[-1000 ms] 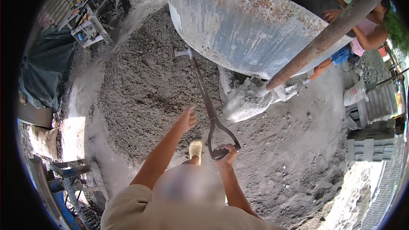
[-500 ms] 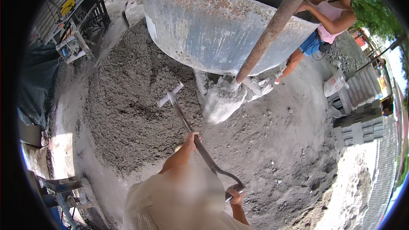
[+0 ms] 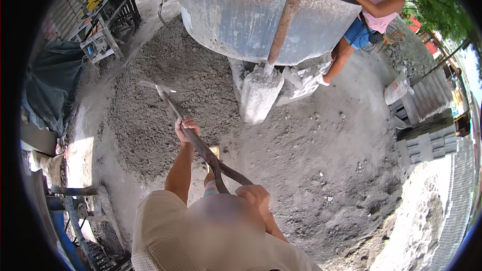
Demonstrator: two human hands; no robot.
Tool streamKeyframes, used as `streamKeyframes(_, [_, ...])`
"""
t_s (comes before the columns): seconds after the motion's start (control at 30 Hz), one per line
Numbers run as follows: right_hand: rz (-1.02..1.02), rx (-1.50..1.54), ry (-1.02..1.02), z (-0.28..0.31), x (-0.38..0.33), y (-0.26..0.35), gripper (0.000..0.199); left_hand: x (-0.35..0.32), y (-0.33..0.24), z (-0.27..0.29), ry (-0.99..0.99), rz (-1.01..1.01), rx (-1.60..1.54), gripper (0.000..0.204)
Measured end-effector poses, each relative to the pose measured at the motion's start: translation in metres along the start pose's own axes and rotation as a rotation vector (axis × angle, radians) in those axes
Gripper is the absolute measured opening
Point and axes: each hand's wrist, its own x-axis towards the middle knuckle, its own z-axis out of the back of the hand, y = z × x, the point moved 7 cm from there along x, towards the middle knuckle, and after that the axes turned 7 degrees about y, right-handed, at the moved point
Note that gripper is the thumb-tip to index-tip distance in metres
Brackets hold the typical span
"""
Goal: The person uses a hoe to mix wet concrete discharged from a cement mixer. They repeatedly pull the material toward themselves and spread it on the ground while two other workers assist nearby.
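Observation:
A shovel (image 3: 201,148) slants from my body toward the far left, its blade (image 3: 159,89) over the heap of damp grey mix (image 3: 150,130). Partway down the shaft, my left hand (image 3: 187,128) is closed around it. My right hand (image 3: 256,199) is closed on the shovel's handle end, close to my chest; the grip itself is mostly hidden by the hand. Toward me the shaft splits into two branches. Whether the blade carries any mix is hard to tell.
A large round metal drum (image 3: 241,20) stands ahead on concrete blocks (image 3: 261,90), with a rusty pole (image 3: 286,20) slanting across it. Another person (image 3: 376,5) rests both hands on its rim. Stacked grey blocks (image 3: 429,145) stand at right, a cluttered wooden table (image 3: 100,40) at far left.
The shovel blade has moved to the left over the heap and turned. My left hand has gone forward and left; my right hand has come up closer to my chest.

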Motion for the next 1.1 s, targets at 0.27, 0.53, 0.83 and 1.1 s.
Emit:
streamKeyframes(0.27, [-1.086,0.9,-0.639,0.014,-0.2,-0.104,0.012,-0.071,0.116,0.105,-1.046,0.366,0.801,0.012])
streamKeyframes(0.53, [-1.424,0.706,-1.33,0.043,-0.541,-0.087,0.021,-0.283,0.287,0.226,-1.38,0.895,0.61,0.014])
streamKeyframes(0.83, [-1.812,1.049,-1.06,-0.069,-0.349,-0.088,0.018,-0.247,0.147,0.289,-1.643,0.926,0.912,0.037])
streamKeyframes(1.1, [-1.252,1.494,-0.999,-0.184,0.18,-0.27,0.013,0.196,-0.066,-0.01,-0.557,0.294,1.284,0.064])
